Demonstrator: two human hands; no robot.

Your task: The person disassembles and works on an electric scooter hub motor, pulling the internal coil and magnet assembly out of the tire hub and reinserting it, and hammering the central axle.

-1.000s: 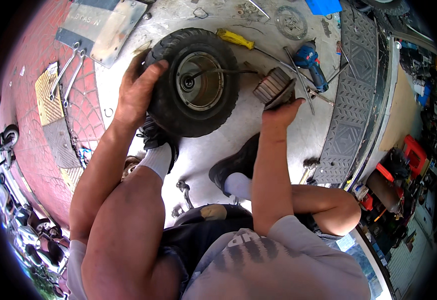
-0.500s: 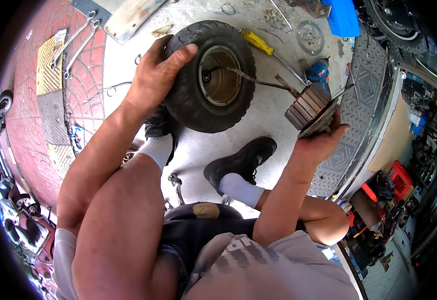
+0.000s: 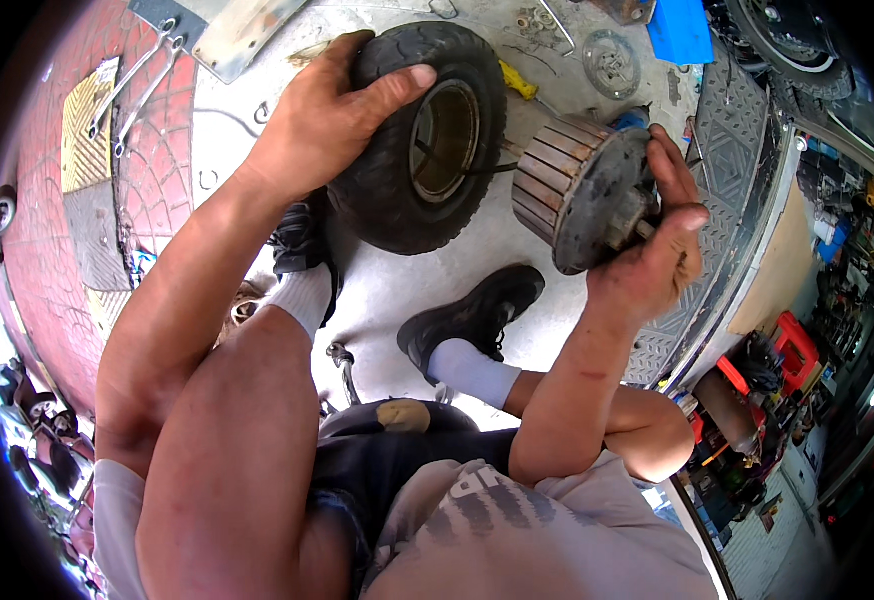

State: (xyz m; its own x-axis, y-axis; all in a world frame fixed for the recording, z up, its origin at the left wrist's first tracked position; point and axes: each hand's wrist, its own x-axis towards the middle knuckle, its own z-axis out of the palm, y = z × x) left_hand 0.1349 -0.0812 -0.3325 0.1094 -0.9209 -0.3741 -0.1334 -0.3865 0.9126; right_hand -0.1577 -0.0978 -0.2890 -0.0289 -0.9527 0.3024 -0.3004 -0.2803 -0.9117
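My left hand (image 3: 329, 128) grips the upper left side of a small knobby black tire (image 3: 382, 215), its fingers wrapped over the tread. The tire stands tilted, showing a hollow metal rim (image 3: 449, 175). To its right, my right hand (image 3: 662, 240) holds a cylindrical motor stator (image 3: 549, 180) by its dark round end plate (image 3: 587, 210), which is turned toward me. A dark cable runs from the rim toward the stator. Behind them lies a yellow-handled screwdriver (image 3: 519, 80), with a blue power tool (image 3: 629, 118) mostly hidden behind the stator.
Two wrenches (image 3: 137, 105) and a metal plate (image 3: 237, 30) lie at upper left. A perforated disc (image 3: 609, 62), small hardware and a blue object (image 3: 679, 28) are at the back. My black shoes (image 3: 462, 320) flank the work. Dark textured mats (image 3: 717, 180) run along the right.
The stator has risen and turned so its end plate faces me more, coming closer to the tire. My left hand and the tire have moved upward in view, and the rim has turned slightly.
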